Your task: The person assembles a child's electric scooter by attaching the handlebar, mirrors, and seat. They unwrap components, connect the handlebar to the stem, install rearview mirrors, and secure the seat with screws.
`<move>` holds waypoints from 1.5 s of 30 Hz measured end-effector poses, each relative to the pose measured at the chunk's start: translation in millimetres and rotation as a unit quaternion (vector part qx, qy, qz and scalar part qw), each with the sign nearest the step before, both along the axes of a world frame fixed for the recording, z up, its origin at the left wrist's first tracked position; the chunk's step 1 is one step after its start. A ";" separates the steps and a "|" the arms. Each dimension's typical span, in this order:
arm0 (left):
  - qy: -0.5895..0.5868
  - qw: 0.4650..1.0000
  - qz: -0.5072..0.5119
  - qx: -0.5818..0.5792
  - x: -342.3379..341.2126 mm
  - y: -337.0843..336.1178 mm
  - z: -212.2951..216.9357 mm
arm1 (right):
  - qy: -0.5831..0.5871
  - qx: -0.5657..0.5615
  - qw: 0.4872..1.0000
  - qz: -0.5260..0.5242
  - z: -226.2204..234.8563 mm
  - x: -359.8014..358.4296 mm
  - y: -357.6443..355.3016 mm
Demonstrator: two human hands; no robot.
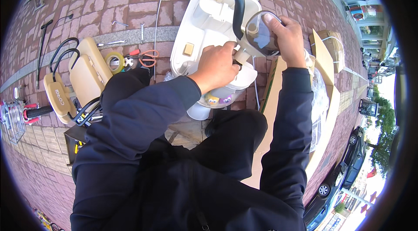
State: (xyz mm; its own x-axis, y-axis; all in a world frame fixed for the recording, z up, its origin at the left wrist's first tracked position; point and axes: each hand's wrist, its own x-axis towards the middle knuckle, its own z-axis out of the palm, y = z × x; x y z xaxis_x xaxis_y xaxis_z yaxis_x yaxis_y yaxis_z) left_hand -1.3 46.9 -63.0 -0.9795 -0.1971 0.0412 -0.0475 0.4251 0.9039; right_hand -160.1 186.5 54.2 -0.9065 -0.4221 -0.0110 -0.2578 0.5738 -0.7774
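left hand (216, 62): closed around the base of a round mirror's stem, where it meets the cream plastic scooter body (204, 22)
right hand (285, 35): fingers curled over the rim of the round mirror (261, 35), gripping it
black handlebar grip (237, 9): curves just left of the mirror
cardboard box (278, 96): open, under the right forearm
beige seat cushions (82, 78): on the brick pavement (130, 0), left
yellow tape roll (114, 62): beside orange-handled scissors (148, 57)

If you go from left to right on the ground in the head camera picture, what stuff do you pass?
Tan padded seat → yellow tape roll → orange-handled scissors → white plastic vehicle body → round mirror → cardboard box.
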 end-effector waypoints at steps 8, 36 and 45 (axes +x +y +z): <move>0.047 0.998 0.003 0.032 0.0 2.5 -3.7 | 0.088 0.061 0.994 0.032 25.8 45.1 -7.5; -0.027 0.997 0.020 0.068 2.7 0.4 6.5 | 0.200 0.076 0.976 0.041 14.1 45.8 -11.6; 0.035 0.998 0.010 0.056 12.0 5.4 -2.9 | 0.189 0.133 0.971 0.065 20.2 50.8 -12.2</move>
State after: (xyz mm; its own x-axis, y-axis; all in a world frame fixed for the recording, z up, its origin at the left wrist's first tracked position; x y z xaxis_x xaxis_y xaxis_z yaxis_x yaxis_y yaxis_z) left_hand 10.7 52.3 -65.8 -0.9711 -0.2229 0.0856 0.0099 0.3210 0.9470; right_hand -109.3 174.2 74.3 -0.8060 -0.5612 0.1882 -0.5799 0.6847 -0.4415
